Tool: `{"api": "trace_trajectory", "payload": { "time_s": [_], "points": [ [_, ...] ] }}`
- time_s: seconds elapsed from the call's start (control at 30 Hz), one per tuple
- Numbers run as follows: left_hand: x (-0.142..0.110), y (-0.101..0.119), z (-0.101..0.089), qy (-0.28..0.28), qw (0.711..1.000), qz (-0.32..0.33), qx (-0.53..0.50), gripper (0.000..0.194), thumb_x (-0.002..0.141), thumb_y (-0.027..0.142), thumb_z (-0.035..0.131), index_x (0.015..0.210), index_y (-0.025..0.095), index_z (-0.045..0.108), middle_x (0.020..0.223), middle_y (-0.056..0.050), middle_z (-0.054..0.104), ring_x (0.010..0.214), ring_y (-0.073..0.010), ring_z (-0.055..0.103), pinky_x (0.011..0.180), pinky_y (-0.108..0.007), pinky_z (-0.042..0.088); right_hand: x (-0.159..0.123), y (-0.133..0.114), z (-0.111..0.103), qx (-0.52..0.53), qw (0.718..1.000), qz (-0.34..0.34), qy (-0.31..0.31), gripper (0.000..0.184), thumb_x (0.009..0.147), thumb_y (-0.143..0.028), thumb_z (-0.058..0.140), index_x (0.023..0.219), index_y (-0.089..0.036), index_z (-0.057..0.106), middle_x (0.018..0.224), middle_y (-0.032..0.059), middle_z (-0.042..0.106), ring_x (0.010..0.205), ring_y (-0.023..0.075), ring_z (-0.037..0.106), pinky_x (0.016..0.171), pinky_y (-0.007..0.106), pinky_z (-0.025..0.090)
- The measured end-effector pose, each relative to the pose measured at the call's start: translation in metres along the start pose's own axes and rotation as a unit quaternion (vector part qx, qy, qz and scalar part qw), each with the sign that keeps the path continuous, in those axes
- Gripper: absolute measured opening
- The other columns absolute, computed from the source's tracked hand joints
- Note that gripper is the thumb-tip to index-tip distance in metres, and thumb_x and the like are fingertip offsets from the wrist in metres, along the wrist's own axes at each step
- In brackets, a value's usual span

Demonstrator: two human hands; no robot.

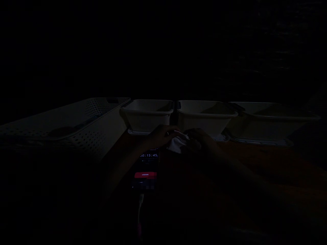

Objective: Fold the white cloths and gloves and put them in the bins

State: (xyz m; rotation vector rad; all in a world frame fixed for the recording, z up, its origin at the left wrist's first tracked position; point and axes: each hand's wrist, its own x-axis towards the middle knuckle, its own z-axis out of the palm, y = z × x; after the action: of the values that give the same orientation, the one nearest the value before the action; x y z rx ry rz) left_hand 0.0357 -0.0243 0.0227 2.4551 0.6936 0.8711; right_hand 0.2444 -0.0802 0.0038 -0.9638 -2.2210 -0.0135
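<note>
The scene is very dark. In the middle, a crumpled piece of white cloth [176, 145] hangs between my two hands. My left hand [163, 133] pinches its upper edge between thumb and fingers. At the cloth's right side my right hand [198, 137] is closed on it, with its fingertips partly lost in shadow. Both hands are just in front of the pale bins. Whether the cloth touches the table is too dark to tell.
A lit phone [145, 172] with a running timer lies below my left wrist, a cable [140, 207] leading from it. A large perforated basket [112, 127] stands left. Three pale bins, left [148, 119], middle [204, 123] and right [268, 127], line the back of the brown table [276, 163].
</note>
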Motion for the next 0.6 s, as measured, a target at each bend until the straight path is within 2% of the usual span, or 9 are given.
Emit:
{"api": "trace_trajectory", "payload": {
  "time_s": [0.2, 0.37, 0.47, 0.6],
  "points": [
    [0.001, -0.008, -0.004, 0.014, 1.0, -0.01, 0.025, 0.026, 0.087, 0.034, 0.045, 0.097, 0.015, 0.06, 0.092, -0.003, 0.064, 0.085, -0.0135, 0.058, 0.076, -0.024, 0.042, 0.001, 0.0, -0.009, -0.002, 1.0, 0.016, -0.003, 0.024, 0.076, -0.033, 0.056, 0.093, -0.016, 0.056, 0.092, 0.0084, 0.06, 0.083, 0.0177, 0.054, 0.07, 0.027, 0.041],
    [0.001, -0.012, -0.007, 0.037, 0.999, -0.005, 0.027, 0.027, 0.087, 0.035, 0.044, 0.096, 0.014, 0.058, 0.089, -0.002, 0.062, 0.082, -0.013, 0.057, 0.073, -0.023, 0.041, -0.003, 0.006, -0.006, 0.002, 0.986, 0.157, -0.064, 0.027, 0.078, -0.042, 0.051, 0.09, -0.018, 0.052, 0.071, 0.0021, 0.06, 0.058, 0.0123, 0.052, 0.05, 0.021, 0.033],
    [0.001, -0.013, -0.008, 0.041, 0.999, -0.016, 0.028, 0.028, 0.087, 0.036, 0.043, 0.094, 0.013, 0.058, 0.087, -0.002, 0.061, 0.081, -0.0129, 0.056, 0.072, -0.022, 0.04, -0.002, 0.005, -0.005, -0.02, 0.976, 0.208, -0.063, 0.032, 0.079, -0.049, 0.048, 0.093, -0.021, 0.051, 0.067, 0.0009, 0.061, 0.055, 0.0125, 0.054, 0.048, 0.02, 0.031],
    [0.001, -0.014, -0.007, 0.036, 0.999, -0.021, 0.029, 0.028, 0.087, 0.035, 0.042, 0.094, 0.013, 0.058, 0.086, -0.002, 0.061, 0.079, -0.0125, 0.056, 0.07, -0.022, 0.04, 0.001, 0.007, -0.008, -0.072, 0.972, 0.221, -0.044, 0.031, 0.083, -0.047, 0.04, 0.088, -0.02, 0.054, 0.07, 0.0042, 0.064, 0.061, 0.0147, 0.057, 0.051, 0.021, 0.031]
  ]
}}
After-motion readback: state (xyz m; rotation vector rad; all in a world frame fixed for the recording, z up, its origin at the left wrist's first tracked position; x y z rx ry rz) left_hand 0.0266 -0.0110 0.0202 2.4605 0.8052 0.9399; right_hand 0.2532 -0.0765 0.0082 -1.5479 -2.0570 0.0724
